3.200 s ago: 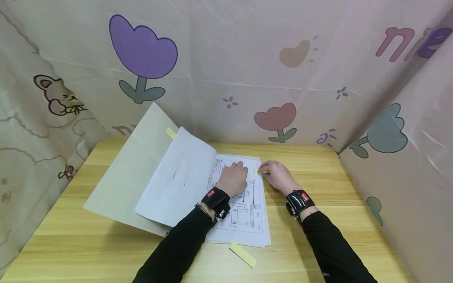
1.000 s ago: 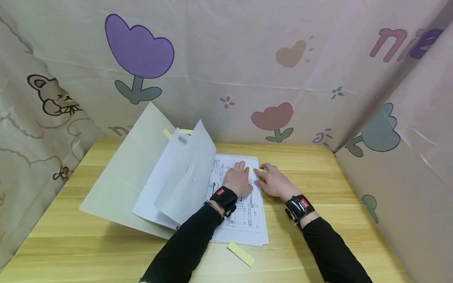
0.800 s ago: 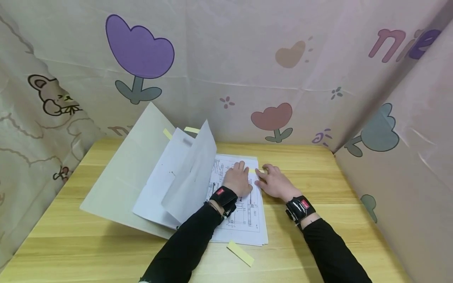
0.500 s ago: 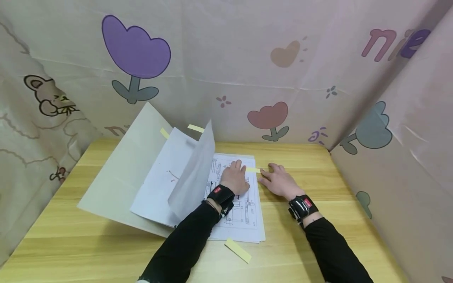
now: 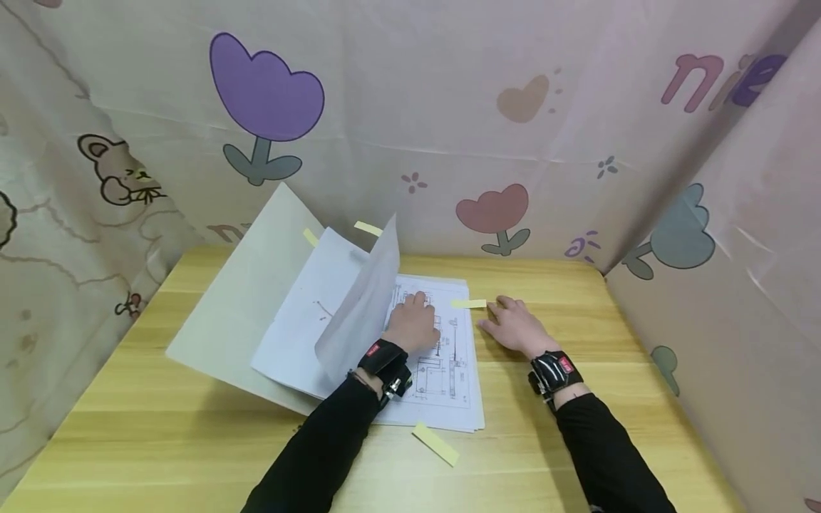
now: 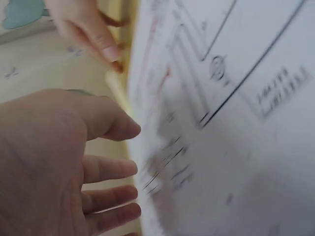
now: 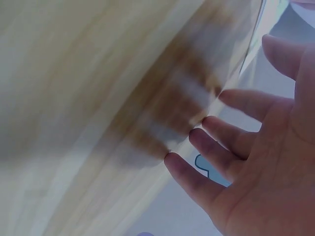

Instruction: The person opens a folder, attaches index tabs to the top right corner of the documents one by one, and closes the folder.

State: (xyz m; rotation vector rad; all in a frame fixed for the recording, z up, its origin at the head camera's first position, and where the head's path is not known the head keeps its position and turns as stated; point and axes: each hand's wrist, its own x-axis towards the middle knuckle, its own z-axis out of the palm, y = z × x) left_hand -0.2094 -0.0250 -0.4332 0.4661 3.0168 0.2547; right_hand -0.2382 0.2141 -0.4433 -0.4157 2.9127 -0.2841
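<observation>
A stack of white printed pages [image 5: 442,399] with line drawings lies inside an opened pale cover [image 5: 237,299]. My left hand [image 5: 412,324] rests on the top drawing, its fingers extended and apart in the left wrist view. A yellow sticky tab [image 5: 469,303] sits at the page's right edge and sticks out past it. Just right of that tab, my right hand [image 5: 516,328] has its fingertips on the table, holding nothing; the right wrist view shows the fingers [image 7: 192,179] spread. Left of the drawing, one turned sheet [image 5: 362,306] stands half upright with another tab [image 5: 368,228] on its edge.
Another yellow strip [image 5: 436,443] lies on the wooden table [image 5: 160,434] in front of the pages. One more tab [image 5: 311,237] shows beside the turned sheets against the cover. A patterned curtain [image 5: 385,85] hangs behind and along both sides.
My right hand, earlier pinching the yellow tab at the page edge, has let go and moved right. My left hand has shifted slightly left. A turned sheet has risen half upright.
</observation>
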